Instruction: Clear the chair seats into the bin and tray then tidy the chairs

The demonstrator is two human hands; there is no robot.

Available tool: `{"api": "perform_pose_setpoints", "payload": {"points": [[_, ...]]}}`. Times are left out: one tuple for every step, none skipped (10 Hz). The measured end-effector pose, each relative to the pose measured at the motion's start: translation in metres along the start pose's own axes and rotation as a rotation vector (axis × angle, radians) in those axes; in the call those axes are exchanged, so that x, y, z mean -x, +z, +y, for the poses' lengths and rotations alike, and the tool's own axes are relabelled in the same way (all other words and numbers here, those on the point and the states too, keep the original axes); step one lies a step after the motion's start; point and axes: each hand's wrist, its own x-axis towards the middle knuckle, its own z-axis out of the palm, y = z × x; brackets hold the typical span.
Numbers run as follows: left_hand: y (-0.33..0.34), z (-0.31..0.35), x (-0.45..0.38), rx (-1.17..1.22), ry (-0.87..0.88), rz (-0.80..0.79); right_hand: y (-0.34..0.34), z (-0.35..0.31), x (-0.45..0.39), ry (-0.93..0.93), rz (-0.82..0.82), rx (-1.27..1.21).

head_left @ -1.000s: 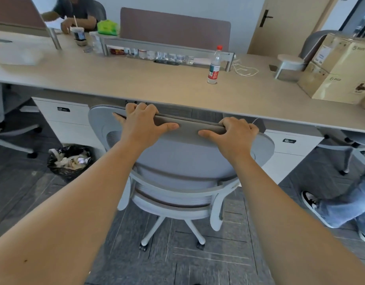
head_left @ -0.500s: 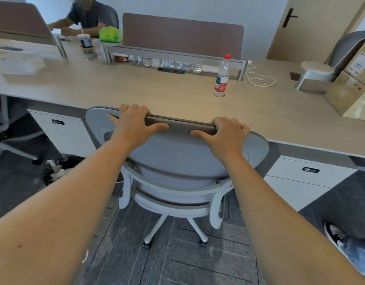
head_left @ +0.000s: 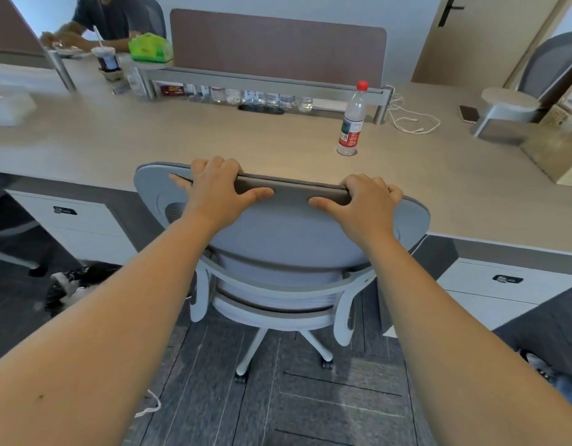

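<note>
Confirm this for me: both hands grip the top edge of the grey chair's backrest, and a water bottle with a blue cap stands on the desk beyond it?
Not quite. In the head view the water bottle has a red cap, not blue. The rest holds: left hand and right hand grip the grey chair's backrest top.

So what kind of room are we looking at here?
Most likely a shared office: a long pale wooden desk with a brown fabric divider screen, white drawer units beneath, and a grey mesh swivel chair gripped by both hands.
</note>
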Motion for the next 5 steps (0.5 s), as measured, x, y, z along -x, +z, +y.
{"api": "perform_pose_setpoints", "payload": {"points": [[0.007, 0.006, -0.002, 0.053, 0.028, 0.040, -0.002, 0.005, -0.006, 0.015, 0.005, 0.005], [0.007, 0.009, -0.001, 0.059, 0.045, 0.086, -0.001, 0.005, -0.006, 0.023, 0.020, 0.012], [0.007, 0.006, 0.005, 0.040, 0.039, 0.062, -0.001, 0.003, 0.002, 0.031, 0.017, 0.027], [0.006, 0.006, 0.006, -0.012, 0.010, 0.023, -0.004, -0.002, 0.002, 0.059, -0.025, 0.078], [-0.003, 0.014, 0.026, 0.065, 0.004, 0.057, -0.013, -0.015, 0.019, 0.073, 0.008, 0.089]]}}
